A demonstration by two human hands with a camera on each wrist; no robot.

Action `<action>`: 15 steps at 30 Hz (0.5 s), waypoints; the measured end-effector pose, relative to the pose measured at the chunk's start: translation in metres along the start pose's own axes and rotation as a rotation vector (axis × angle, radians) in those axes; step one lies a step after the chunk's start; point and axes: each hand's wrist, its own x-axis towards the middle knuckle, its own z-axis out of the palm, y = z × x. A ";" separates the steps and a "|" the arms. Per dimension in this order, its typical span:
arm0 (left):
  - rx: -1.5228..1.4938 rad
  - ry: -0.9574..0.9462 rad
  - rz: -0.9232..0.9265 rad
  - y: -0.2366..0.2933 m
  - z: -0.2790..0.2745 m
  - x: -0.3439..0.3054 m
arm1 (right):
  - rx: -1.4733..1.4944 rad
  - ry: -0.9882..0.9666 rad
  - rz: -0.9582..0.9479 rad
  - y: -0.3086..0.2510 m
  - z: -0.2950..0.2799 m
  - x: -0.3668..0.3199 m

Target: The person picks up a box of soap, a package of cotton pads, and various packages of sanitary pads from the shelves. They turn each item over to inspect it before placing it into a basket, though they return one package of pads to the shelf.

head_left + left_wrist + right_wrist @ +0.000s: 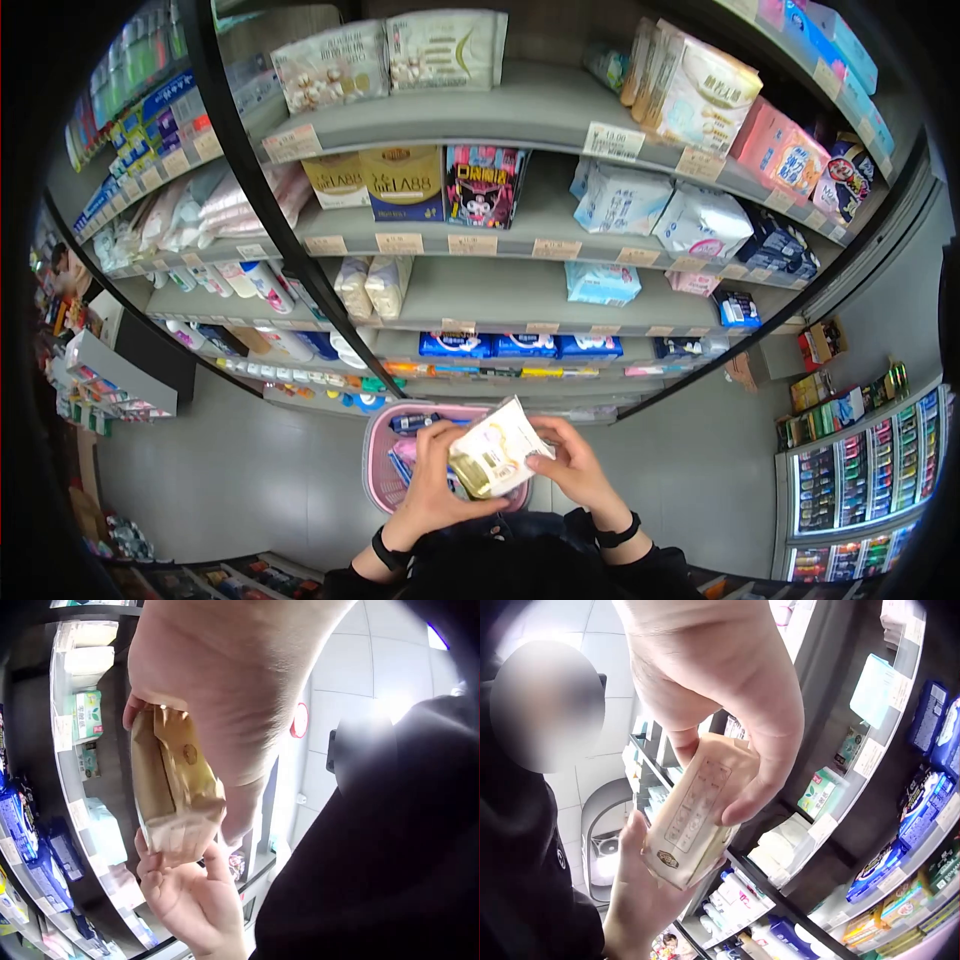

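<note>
While the left hand (432, 492) curls round a cream-and-gold soft pack (497, 452) above a pink basket (371, 462), the right hand (578, 472) pinches its other side. Stocked shelves (540, 108) stand behind.

Shelving: you face long grey metal shelf boards (520, 110), stocked with packaged goods.
Edges: pale paper price labels (472, 244) line them.
Floor: smooth grey floor (240, 470) lies below you.
Right: a lit white display rack (860, 480) stands beside you.
</note>
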 end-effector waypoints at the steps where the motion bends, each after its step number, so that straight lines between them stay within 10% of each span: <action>1: -0.056 -0.040 0.004 -0.004 -0.004 -0.001 | 0.016 -0.003 -0.006 0.002 -0.004 0.000; 4: -0.738 -0.007 -0.274 -0.019 0.008 -0.009 | 0.014 0.016 -0.031 0.005 -0.010 0.000; 15: -1.033 0.094 -0.424 -0.031 0.018 -0.011 | 0.013 0.000 0.023 0.008 -0.008 -0.003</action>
